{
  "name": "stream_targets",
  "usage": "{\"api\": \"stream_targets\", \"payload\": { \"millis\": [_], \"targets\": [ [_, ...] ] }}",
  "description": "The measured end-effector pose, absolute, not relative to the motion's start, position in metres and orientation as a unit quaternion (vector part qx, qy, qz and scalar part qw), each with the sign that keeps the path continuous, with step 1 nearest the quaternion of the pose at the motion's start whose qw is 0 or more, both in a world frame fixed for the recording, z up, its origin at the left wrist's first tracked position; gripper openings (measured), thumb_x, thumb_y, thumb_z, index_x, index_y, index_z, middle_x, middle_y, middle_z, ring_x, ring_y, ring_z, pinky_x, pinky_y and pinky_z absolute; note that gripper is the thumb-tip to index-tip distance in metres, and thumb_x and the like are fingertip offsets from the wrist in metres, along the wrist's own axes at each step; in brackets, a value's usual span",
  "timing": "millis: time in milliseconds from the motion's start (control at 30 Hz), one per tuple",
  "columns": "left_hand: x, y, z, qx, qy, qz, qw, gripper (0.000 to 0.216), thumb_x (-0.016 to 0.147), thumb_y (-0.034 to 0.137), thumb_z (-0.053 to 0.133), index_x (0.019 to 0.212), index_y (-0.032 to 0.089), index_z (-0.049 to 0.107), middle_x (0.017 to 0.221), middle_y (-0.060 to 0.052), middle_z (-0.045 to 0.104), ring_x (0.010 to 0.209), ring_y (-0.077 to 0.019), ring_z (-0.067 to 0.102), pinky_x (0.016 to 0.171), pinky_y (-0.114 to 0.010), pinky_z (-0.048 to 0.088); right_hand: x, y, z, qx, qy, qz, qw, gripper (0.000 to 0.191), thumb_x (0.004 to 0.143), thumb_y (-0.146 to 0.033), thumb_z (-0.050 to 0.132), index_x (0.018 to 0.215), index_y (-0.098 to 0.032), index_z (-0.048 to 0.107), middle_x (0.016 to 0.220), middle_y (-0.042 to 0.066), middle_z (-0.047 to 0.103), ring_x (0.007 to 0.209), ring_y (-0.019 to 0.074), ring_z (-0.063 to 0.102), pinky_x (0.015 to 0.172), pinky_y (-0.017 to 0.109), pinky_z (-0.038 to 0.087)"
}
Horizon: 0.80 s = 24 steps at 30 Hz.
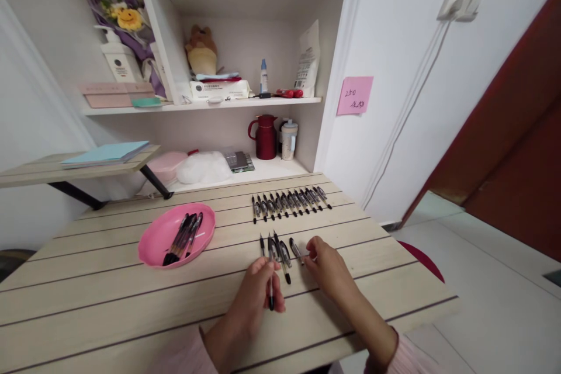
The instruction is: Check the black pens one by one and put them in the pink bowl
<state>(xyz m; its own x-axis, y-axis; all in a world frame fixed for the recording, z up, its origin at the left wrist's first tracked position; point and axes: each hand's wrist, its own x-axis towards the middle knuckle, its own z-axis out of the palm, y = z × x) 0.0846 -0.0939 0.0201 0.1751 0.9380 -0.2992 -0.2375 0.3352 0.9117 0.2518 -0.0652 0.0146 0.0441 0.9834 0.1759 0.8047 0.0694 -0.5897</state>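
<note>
My left hand [256, 292] is closed around a black pen [271, 298] that points toward me on the wooden table [109, 298]. My right hand [326, 266] rests beside it, its fingertips pinching the end of another pen [296, 250]. Between the hands lie three more black pens [280, 251] side by side. Farther back a neat row of several pens [289, 201] lies across the slats. A pink dish [151, 248] at the left holds several black pens [184, 236].
White shelves behind the table carry a red jug [265, 135], a cup, a bottle, a soft toy and boxes. A pink sticky note [354, 95] hangs on the wall. A side shelf with a blue notebook [105, 153] juts at left. A red door is at right.
</note>
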Motion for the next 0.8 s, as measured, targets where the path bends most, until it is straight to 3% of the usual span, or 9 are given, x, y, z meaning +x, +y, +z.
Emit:
{"api": "stream_targets", "payload": {
  "millis": [133,333,500,600,800],
  "targets": [
    [0.091,-0.1,0.011,0.403,0.475,0.414,0.664,0.024,0.073,0.042,0.048,0.08,0.018,0.049,0.048,0.009,0.045,0.028,-0.0045,0.034,0.029,-0.016,0.024,0.242,-0.059,0.006,-0.674,-0.685,0.136,0.242,0.015,0.069,-0.012,0.05,0.082,-0.018,0.047,0.07,0.003,0.06,0.065,0.0163,0.053,0.058,0.024,0.029],
    [0.092,-0.101,0.015,0.426,0.475,0.398,0.659,0.019,0.077,0.036,0.043,0.081,0.018,0.047,0.049,0.008,0.045,0.028,-0.0029,0.028,0.029,-0.016,0.019,0.253,-0.066,0.001,-0.672,-0.675,0.168,0.254,0.023,0.067,-0.005,0.045,0.085,-0.016,0.052,0.067,0.002,0.059,0.064,0.0158,0.053,0.058,0.024,0.031],
    [0.092,-0.105,0.018,0.465,0.46,0.361,0.665,0.018,0.077,0.035,0.044,0.078,0.018,0.048,0.046,0.009,0.043,0.028,-0.0013,0.018,0.031,-0.017,0.008,0.267,-0.068,0.014,-0.598,-0.576,0.347,0.437,0.013,0.071,-0.024,0.053,0.079,-0.017,0.061,0.06,0.0,0.057,0.055,0.0143,0.051,0.053,0.026,0.037],
    [0.093,-0.106,0.017,0.479,0.455,0.352,0.663,0.02,0.075,0.037,0.046,0.077,0.017,0.049,0.043,0.009,0.042,0.027,-0.0017,0.019,0.033,-0.018,0.007,0.264,-0.067,0.025,-0.517,-0.435,0.498,0.543,0.02,0.065,-0.033,0.064,0.075,-0.016,0.062,0.058,0.0,0.058,0.047,0.01,0.045,0.044,0.023,0.033],
    [0.092,-0.105,0.017,0.477,0.457,0.347,0.666,0.023,0.074,0.04,0.048,0.077,0.017,0.05,0.042,0.009,0.042,0.027,-0.002,0.02,0.034,-0.019,0.007,0.252,-0.066,0.035,-0.436,-0.351,0.592,0.58,0.03,0.053,-0.034,0.075,0.073,-0.014,0.063,0.067,0.002,0.062,0.045,0.0043,0.04,0.039,0.018,0.026]
  ]
}}
